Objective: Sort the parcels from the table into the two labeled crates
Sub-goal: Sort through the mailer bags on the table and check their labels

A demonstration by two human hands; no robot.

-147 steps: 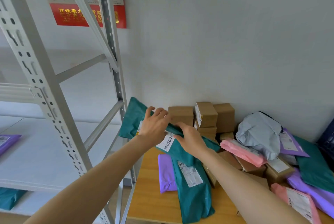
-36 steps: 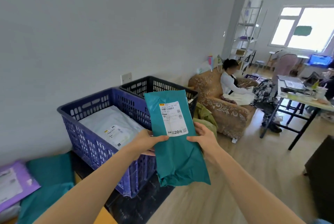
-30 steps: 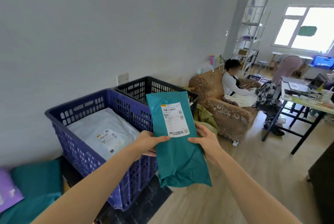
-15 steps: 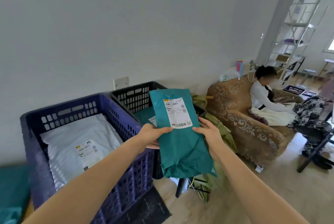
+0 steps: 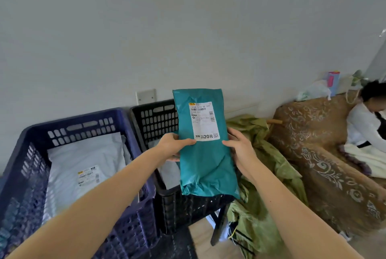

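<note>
Two hands hold a teal parcel [image 5: 205, 160] upright in front of the black crate [image 5: 154, 120].
The left hand [image 5: 173, 147] grips its left edge and the right hand [image 5: 240, 150] its right edge, thumbs on the front by the white label [image 5: 203, 120]; the blue crate [image 5: 83, 120], just beside the black one, holds a grey parcel [image 5: 83, 160].

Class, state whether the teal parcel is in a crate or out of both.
Out. The left hand and right hand hold the teal parcel upright in the air before the black crate, label facing camera.
</note>
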